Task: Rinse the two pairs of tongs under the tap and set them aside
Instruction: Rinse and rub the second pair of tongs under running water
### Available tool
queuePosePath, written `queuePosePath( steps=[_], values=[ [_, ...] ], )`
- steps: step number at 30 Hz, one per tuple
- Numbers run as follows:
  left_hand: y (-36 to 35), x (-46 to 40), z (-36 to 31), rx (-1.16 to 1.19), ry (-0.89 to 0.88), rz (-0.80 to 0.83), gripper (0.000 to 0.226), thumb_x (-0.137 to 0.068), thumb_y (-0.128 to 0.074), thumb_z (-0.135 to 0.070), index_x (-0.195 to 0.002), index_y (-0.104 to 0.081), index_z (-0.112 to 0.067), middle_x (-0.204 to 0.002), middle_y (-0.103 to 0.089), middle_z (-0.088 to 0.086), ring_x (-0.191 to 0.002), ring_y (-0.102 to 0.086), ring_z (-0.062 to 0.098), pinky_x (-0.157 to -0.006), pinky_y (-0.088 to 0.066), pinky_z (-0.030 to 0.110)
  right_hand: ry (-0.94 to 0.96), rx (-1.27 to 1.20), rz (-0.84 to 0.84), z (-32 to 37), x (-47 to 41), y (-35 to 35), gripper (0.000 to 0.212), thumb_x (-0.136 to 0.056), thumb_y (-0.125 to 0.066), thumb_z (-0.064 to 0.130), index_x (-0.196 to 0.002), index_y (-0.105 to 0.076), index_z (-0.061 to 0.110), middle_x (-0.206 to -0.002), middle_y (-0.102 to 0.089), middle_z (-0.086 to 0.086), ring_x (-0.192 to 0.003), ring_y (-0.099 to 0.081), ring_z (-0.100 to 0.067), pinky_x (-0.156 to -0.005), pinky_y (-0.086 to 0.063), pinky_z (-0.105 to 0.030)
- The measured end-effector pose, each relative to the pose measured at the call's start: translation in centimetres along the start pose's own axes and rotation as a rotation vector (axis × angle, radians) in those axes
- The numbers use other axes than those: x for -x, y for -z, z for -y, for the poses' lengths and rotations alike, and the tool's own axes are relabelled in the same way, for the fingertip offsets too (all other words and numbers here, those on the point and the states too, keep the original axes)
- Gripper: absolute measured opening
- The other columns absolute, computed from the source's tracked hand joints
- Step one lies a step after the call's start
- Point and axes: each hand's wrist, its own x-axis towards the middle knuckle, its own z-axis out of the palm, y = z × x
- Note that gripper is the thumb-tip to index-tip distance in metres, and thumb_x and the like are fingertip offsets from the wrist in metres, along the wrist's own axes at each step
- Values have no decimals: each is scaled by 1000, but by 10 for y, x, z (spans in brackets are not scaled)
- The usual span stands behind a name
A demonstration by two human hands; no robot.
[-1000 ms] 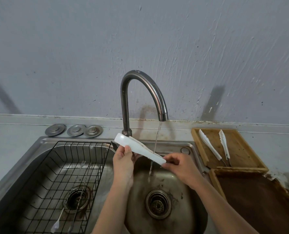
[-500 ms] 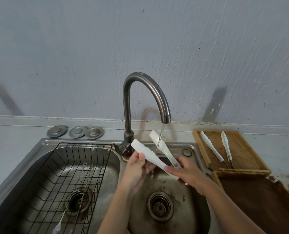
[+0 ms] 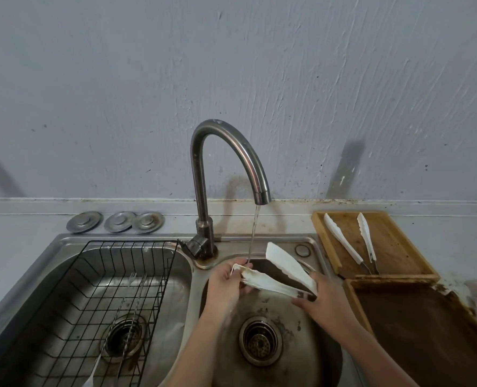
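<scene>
The left hand (image 3: 226,280) pinches the tip of the lower arm of the tongs (image 3: 276,277) between thumb and fingers, right where the thin stream from the tap (image 3: 226,152) lands. The tongs lie across the right basin of the sink (image 3: 310,344), their two white arms splayed open in a V, the upper arm free and pointing up toward the tap. At the hinge end the right hand (image 3: 324,300) holds them, fingers curled over the joint where the arms meet. They look light and stiff, thin plastic arms on a springy metal hinge, so they should want to spring open unless squeezed; wet, the smooth arms will likely be slippery. The hinge end seems the surest place to hold, since one grip there controls both arms, while the tip hold only steadies one arm under the water. Farther right, the second tongs (image 3: 351,241) lie open in a wooden tray (image 3: 321,236) on the surface, well apart from the sink.
</scene>
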Motion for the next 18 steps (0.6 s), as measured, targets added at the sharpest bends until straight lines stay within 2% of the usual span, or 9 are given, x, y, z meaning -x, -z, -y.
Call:
queuePosePath(
  steps=[3, 6, 9, 11, 14, 16, 18],
  values=[
    [-2, 0, -4, -74, -88, -29, 20, -91, -52, 1, -95, -69, -9, -87, -73, 5, -76, -68, 18, -53, -55, 19, 3, 0, -34, 3, 0, -3, 41, -72, -76, 33, -104, -60, 13, -97, -65, -2, -85, -57, -12, -75, -48, -23],
    [1, -4, -3, -164, -125, -11, 21, -89, -56, 2, -99, -70, -9, -87, -72, 7, -74, -67, 16, -57, -55, 19, 32, 12, -71, 5, 2, -2, 37, -74, -75, 30, -102, -60, 12, -89, -60, 1, -79, -53, -9, -68, -42, -20],
    [6, -10, -1, -110, -7, 105, 28, -93, -45, 6, -110, -64, -5, -96, -71, 10, -86, -68, 22, -69, -58, 28, 62, 15, -81, 3, 2, 9, 28, -74, -75, 27, -96, -59, 16, -83, -56, 8, -76, -53, -5, -69, -44, -19],
    [8, -8, 0, -34, 103, 221, 30, -97, -37, 5, -102, -64, -6, -93, -71, 11, -82, -70, 20, -71, -59, 28, 87, 58, -54, 0, 3, 18, 22, -76, -73, 26, -89, -57, 20, -86, -57, 8, -79, -54, -4, -74, -49, -23],
    [10, -6, 1, -225, 130, 331, 37, -97, -36, 5, -93, -68, -12, -78, -76, 2, -71, -72, 9, -74, -57, 28, 131, 119, -31, -4, 5, 27, 20, -78, -71, 25, -81, -51, 27, -86, -56, 9, -80, -54, -3, -75, -49, -23],
    [8, -8, 2, -438, 97, 320, 34, -94, -40, 4, -93, -70, -12, -71, -75, -1, -64, -69, 4, -63, -55, 22, 137, 139, -30, -6, 6, 30, 24, -79, -70, 24, -78, -47, 30, -85, -55, 10, -79, -53, -3, -74, -47, -20],
    [5, -13, 6, -590, 38, 218, 22, -92, -49, -1, -92, -70, -5, -59, -70, -2, -47, -60, 1, -47, -47, 16, 145, 167, -37, -7, 7, 31, 23, -79, -70, 24, -79, -48, 29, -85, -56, 10, -79, -54, -3, -73, -47, -20]
  ],
)
